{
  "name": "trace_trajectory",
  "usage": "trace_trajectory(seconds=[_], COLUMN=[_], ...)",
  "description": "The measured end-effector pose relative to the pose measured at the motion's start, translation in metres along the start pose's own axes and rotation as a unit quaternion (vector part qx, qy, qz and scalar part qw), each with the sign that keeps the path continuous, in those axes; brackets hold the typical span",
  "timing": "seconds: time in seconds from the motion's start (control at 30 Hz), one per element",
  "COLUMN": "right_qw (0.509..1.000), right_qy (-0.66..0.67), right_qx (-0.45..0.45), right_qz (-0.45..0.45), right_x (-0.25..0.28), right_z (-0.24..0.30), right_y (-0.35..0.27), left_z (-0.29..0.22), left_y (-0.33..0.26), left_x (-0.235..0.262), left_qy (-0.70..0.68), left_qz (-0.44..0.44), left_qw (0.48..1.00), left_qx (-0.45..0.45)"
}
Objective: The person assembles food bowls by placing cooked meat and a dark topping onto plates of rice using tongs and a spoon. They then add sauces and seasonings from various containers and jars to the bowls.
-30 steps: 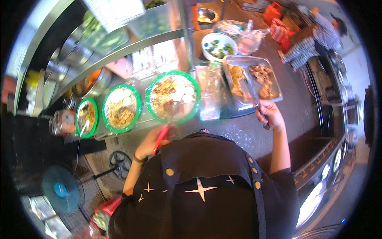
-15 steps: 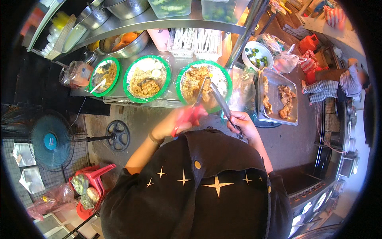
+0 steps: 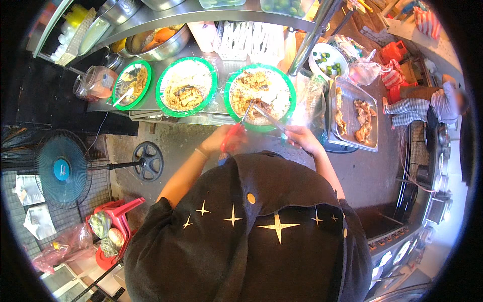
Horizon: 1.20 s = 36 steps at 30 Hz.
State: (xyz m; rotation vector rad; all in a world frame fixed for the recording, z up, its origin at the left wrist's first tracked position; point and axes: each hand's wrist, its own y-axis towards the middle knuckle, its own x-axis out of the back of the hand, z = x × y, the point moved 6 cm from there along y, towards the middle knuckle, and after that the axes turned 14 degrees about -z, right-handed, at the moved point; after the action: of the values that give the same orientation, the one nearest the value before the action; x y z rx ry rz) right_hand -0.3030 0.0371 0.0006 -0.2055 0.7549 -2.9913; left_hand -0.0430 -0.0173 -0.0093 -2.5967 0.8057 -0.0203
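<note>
My left hand [image 3: 220, 140] is closed around the red handles of a pair of scissors [image 3: 233, 139]. The blades reach into the food on the right-hand green-rimmed plate [image 3: 293, 95]. From the other side, my right hand [image 3: 303, 138] grips metal tongs [image 3: 269, 117], whose tips meet a browned piece of meat [image 3: 263, 106] near the plate's front edge. The scissor and tong tips almost touch there. Rice and more browned pieces [image 3: 255, 80] lie on the same plate. Glare washes out part of it.
Left of it stand another green-rimmed plate [image 3: 215, 88] with rice and meat, and a smaller plate [image 3: 149, 83] with a spoon. A metal tray [image 3: 349, 100] holds cooked chicken; a white bowl [image 3: 313, 64] holds green citrus. An overhead shelf [image 3: 201, 16] and metal post [image 3: 308, 48] border the counter.
Both tools' tips have come nearer the plate's front edge. My left hand moved slightly left and up, and my right hand rose slightly. Both still hold their tools.
</note>
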Motion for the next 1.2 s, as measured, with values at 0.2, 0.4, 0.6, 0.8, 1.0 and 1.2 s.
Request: trace_trajectory(seconds=[0.2, 0.4, 0.6, 0.8, 1.0, 1.2], right_qw=[0.952, 0.830, 0.781, 0.799, 0.760, 0.648], right_qy=[-0.242, -0.417, -0.446, -0.411, -0.343, -0.458], right_qx=[0.127, 0.257, 0.302, 0.270, 0.132, -0.092], right_qz=[-0.139, -0.266, -0.317, -0.346, -0.535, -0.602], right_x=[0.003, -0.014, -0.023, 0.002, 0.103, 0.239], right_z=[0.007, 0.024, 0.035, 0.042, 0.076, -0.009], right_y=[0.020, 0.012, 0.003, -0.032, -0.127, -0.169], left_z=[0.007, -0.007, -0.022, -0.041, -0.047, -0.046], left_y=[0.010, 0.007, 0.009, 0.013, -0.010, -0.001], left_x=[0.001, 0.027, 0.041, 0.028, 0.047, 0.045], left_qy=[0.006, 0.295, 0.484, 0.519, 0.475, 0.505], left_qz=[-0.053, -0.194, -0.287, -0.210, -0.227, -0.199], left_qw=[0.998, 0.926, 0.825, 0.828, 0.848, 0.838], left_qx=[0.037, -0.131, -0.053, -0.041, -0.065, -0.056])
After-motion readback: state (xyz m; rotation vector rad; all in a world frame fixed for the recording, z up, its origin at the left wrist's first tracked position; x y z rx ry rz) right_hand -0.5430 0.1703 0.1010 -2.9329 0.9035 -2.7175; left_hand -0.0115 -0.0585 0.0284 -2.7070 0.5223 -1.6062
